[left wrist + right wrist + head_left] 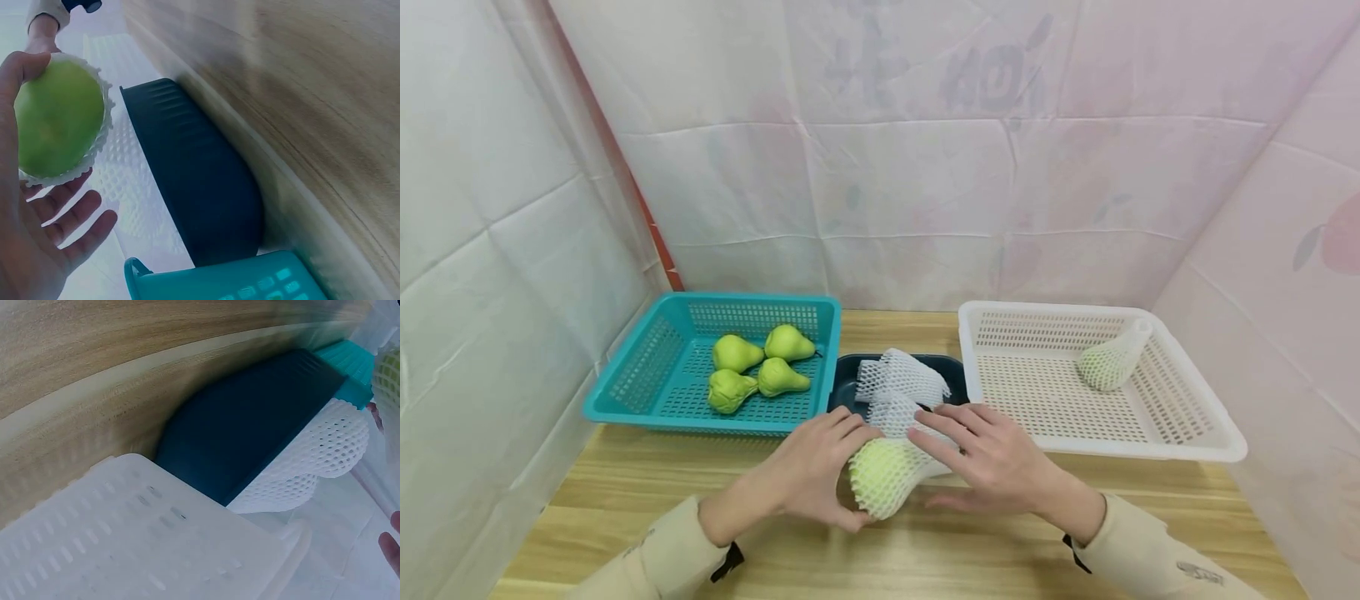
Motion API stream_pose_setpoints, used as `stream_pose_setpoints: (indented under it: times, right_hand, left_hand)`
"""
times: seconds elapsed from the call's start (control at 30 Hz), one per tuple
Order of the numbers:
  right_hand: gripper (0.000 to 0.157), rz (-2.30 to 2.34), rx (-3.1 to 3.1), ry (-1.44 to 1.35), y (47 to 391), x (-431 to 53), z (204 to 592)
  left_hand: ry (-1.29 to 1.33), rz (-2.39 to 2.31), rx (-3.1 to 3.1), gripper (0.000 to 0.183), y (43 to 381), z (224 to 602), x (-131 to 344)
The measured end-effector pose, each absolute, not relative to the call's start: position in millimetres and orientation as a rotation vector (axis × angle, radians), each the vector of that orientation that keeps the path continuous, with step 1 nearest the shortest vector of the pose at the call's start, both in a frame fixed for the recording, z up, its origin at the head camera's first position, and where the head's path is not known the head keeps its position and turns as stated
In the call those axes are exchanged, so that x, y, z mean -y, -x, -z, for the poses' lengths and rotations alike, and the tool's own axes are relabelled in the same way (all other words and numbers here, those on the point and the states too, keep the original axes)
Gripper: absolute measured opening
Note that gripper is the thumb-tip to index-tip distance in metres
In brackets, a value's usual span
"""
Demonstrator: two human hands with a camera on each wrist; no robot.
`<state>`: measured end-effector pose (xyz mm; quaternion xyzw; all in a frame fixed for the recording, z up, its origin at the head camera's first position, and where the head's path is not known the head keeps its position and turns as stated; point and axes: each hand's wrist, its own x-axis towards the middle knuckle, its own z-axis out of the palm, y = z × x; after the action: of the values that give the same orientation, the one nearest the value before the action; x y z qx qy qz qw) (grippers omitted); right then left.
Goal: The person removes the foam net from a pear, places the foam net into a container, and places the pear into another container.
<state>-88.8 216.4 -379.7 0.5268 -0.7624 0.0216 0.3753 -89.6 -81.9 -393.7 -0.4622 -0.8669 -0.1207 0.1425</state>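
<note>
In front of the dark tray, my left hand (pixel 816 471) grips a green pear (pixel 880 477) wrapped in a white foam net. The left wrist view shows the thumb on the pear's bare round end (pixel 59 119), ringed by the net's frilled edge. My right hand (pixel 1000 467) is at the net's narrow end, its fingers spread and only lightly bent. Right fingertips (pixel 389 547) show apart from the net in the right wrist view. Behind the hands, several foam nets (pixel 913 375) lie in the dark tray (pixel 952 368).
On the left a teal basket (pixel 625 408) holds several bare pears (pixel 737 353). To the right, a white basket (pixel 1210 450) contains one net-wrapped pear (pixel 1105 364). Both baskets flank the dark tray on the wooden table (pixel 917 567). Printed cloth (pixel 910 183) hangs behind and at the sides.
</note>
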Motion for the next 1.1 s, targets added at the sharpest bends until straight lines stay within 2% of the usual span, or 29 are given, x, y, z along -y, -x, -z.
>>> stream_pose_setpoints:
  times: [0.27, 0.6, 0.8, 1.0, 1.1]
  right_hand:
    - [0.070, 0.044, 1.819, -1.383, 90.2, -206.8, 385.2]
    - [0.037, 0.089, 1.763, -1.389, 88.3, -193.7, 391.3]
    - [0.037, 0.117, 1.714, -1.369, 90.4, -188.8, 394.1]
    - [0.035, 0.096, 1.722, -1.354, 91.7, -188.0, 396.5]
    - [0.039, 0.074, 1.750, -1.352, 91.4, -188.6, 396.9]
  left_hand:
    - [1.330, 0.444, 2.729, 0.089, 91.4, 388.0, 77.9]
    - [1.343, 0.540, 2.789, 0.085, 93.4, 382.1, 70.5]
    - [1.349, 0.569, 2.761, 0.081, 94.4, 382.7, 67.1]
    - [1.311, 0.643, 2.793, 0.092, 94.2, 385.0, 68.1]
    - [1.290, 0.682, 2.799, 0.098, 93.6, 385.6, 69.6]
